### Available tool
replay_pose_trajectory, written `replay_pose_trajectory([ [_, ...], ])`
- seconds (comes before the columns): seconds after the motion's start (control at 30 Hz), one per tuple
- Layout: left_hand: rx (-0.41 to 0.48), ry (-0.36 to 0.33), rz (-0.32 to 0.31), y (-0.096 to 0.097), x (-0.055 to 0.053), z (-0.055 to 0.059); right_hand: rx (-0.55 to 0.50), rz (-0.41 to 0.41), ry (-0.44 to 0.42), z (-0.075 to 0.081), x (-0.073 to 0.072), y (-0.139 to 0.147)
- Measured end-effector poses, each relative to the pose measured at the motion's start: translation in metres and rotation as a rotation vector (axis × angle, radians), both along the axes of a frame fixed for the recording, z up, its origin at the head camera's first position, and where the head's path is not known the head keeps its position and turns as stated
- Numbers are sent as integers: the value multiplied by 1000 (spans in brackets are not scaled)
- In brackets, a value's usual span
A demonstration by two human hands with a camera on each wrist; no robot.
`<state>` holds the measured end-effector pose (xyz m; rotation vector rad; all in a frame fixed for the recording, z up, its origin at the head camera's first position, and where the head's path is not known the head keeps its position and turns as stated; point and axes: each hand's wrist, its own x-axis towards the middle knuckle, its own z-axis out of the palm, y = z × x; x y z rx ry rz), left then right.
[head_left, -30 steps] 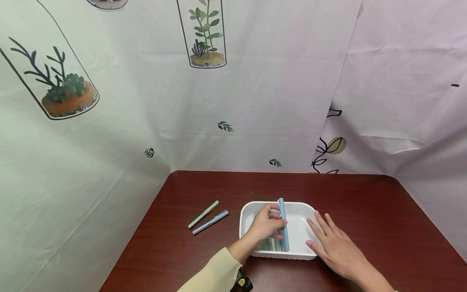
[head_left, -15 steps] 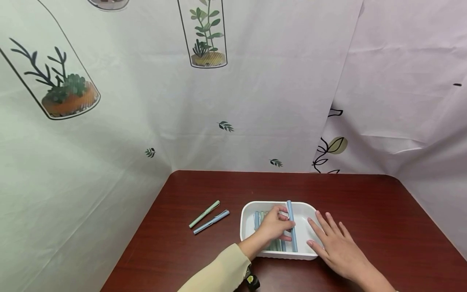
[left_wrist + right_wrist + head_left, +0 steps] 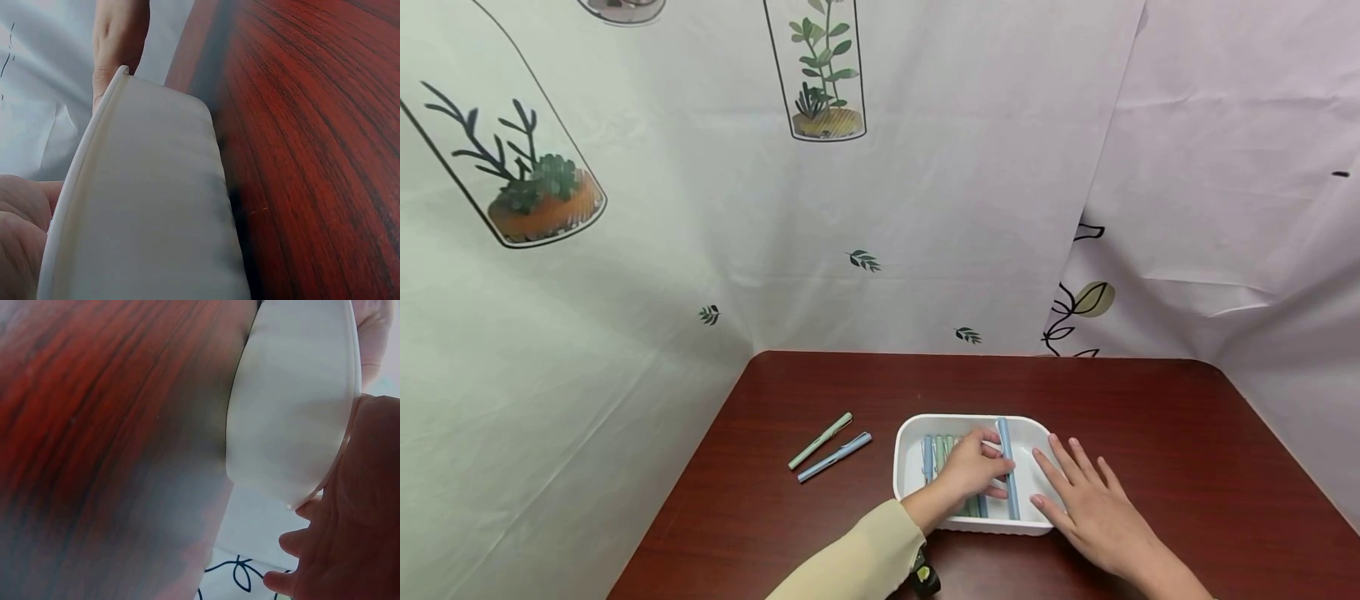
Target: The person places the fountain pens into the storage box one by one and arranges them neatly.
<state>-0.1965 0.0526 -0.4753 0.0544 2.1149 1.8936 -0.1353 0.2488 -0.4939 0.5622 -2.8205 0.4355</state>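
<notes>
A white tray [image 3: 985, 526] stands on the table, with several pale blue and green pens [image 3: 940, 452] side by side in its left half. My left hand [image 3: 964, 472] reaches over them and pinches a light blue pen [image 3: 1008, 467] between thumb and fingers. That pen leans from the tray's floor toward the far rim. Fingers spread, my right hand [image 3: 1097, 512] rests at the tray's right rim. In the left wrist view the tray wall [image 3: 150, 187] hides most of the left hand [image 3: 22, 231]. The right wrist view has the right hand [image 3: 350, 537] against the rim.
Left of the tray, a green pen [image 3: 820, 441] and a blue pen [image 3: 835, 457] lie slantwise on the dark red table [image 3: 820, 383]. A white patterned cloth [image 3: 910, 208] hangs behind the table and along its sides.
The left hand has shifted right with the blue pen, away from the row of pens, and more of the row now shows. The right hand has stayed at the rim.
</notes>
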Motion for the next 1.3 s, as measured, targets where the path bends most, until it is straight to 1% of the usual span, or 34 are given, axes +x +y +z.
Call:
replay_pose_trajectory([
  [0.23,-19,-43,-8,7,-2,-3,-8,-1,14,0,0,0],
  [0.37,-48,-61,-21,10,-3,-5,-13,5,25,-1,0,1],
  [0.57,-140,-83,-49,18,-7,-7,-15,7,29,-1,1,2],
  [0.83,-231,-101,-79,25,-10,-5,-8,12,23,-1,1,1],
  [1.1,-244,-132,-82,32,-9,-4,-7,18,9,1,0,2],
  [1.3,-251,-144,-62,37,-8,-6,2,20,-3,1,-1,2],
])
